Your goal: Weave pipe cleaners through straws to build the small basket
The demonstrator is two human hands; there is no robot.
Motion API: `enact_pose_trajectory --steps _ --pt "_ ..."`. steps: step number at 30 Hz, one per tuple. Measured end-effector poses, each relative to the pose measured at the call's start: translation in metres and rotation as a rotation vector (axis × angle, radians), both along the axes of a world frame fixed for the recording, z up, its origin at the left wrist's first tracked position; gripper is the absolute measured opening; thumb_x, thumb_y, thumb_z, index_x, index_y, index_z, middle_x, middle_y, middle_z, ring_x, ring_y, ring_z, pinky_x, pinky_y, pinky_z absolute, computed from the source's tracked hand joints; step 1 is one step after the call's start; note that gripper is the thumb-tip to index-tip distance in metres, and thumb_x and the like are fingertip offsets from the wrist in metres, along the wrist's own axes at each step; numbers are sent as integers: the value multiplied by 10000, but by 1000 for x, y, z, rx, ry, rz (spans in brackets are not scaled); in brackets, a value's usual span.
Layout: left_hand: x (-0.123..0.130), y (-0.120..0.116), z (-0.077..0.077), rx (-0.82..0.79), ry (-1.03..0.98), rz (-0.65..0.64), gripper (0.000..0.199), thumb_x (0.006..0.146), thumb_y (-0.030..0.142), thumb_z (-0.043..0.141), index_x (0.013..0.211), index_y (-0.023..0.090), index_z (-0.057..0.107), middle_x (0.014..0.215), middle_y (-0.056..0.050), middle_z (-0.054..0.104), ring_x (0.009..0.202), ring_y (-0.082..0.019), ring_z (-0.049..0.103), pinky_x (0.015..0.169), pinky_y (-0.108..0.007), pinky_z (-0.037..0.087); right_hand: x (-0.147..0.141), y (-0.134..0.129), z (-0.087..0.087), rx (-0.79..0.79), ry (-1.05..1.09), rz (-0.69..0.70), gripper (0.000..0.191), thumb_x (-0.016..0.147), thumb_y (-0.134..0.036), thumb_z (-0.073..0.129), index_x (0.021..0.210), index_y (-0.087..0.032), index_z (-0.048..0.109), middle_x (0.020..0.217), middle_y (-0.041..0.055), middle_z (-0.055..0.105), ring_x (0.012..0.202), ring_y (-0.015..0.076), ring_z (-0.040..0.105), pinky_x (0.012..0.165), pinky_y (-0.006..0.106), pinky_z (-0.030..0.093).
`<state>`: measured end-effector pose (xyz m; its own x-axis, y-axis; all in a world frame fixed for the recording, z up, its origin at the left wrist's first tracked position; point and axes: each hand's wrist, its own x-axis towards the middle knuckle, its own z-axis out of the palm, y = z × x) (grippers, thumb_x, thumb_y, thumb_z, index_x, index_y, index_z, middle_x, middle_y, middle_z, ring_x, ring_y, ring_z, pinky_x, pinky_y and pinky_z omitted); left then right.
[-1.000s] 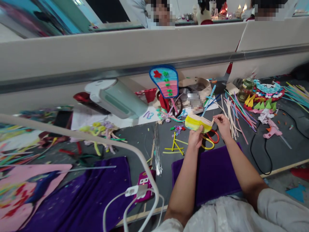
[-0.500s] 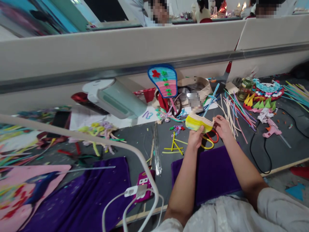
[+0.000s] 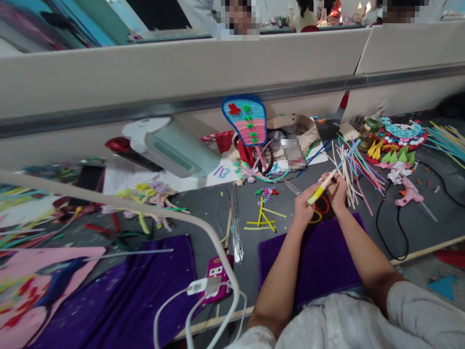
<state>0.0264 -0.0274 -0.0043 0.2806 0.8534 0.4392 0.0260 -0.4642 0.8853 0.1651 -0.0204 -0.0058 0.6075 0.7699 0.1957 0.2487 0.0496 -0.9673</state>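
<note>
Edge-on to me is a pipe-cleaner fan (image 3: 317, 194), yellow to cream, with a light blue stem (image 3: 347, 157) pointing up and right. My left hand (image 3: 304, 209) is closed around its yellow end. Close by, my right hand (image 3: 336, 192) has its fingers bent and pinched at the cream part near the stem; the fingertips are partly hidden behind the fan. Under the hands lie scissors (image 3: 321, 212) with red and yellow handles, their blade showing left of the fan. Short yellow pipe-cleaner pieces (image 3: 260, 219) and small coiled bits (image 3: 268, 194) lie to the left.
A blue and pink fan (image 3: 247, 121) stands at the back beside a pale green container (image 3: 183, 150). Loose pipe cleaners (image 3: 358, 169), a glass jar (image 3: 370, 128) and a pink glue gun (image 3: 410, 194) lie right. A white tube (image 3: 163, 213) crosses the left. A purple cloth (image 3: 323, 266) lies in front.
The yellow and cream fan has turned from showing its broad face to edge-on, its stem now swinging right. My hands have come closer together, the left shifting right, uncovering the scissors' blade.
</note>
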Motion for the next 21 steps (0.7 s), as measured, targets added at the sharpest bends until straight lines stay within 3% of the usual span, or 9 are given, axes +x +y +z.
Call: enact_pose_trajectory --steps 5,12,18,21 --pt "1 -3 -1 131 82 -108 414 883 173 527 1267 267 647 1315 -61 630 1255 -231 569 1101 -417 414 3 -2 1 -5 -28 36 287 790 -443 628 836 -169 695 798 73 712 723 211 652 723 349 509" --pt "0 1 -8 160 107 -90 414 902 162 488 1279 248 636 1305 -67 638 1243 -225 579 1069 -415 450 3 3 -3 39 137 89 272 761 -423 650 827 -162 691 713 50 693 637 189 637 592 306 508" --pt "0 0 -6 187 120 -100 412 909 178 503 1296 258 621 1314 -69 631 1246 -224 577 1070 -414 448 2 1 2 104 136 108 242 772 -405 648 834 -171 662 812 59 693 690 181 642 665 328 529" --pt "1 -1 -4 161 98 -91 394 904 191 517 1273 255 640 1302 -70 639 1224 -233 594 1051 -410 461 2 1 3 120 153 108 246 766 -372 650 938 -197 624 796 25 668 680 166 627 673 327 530"
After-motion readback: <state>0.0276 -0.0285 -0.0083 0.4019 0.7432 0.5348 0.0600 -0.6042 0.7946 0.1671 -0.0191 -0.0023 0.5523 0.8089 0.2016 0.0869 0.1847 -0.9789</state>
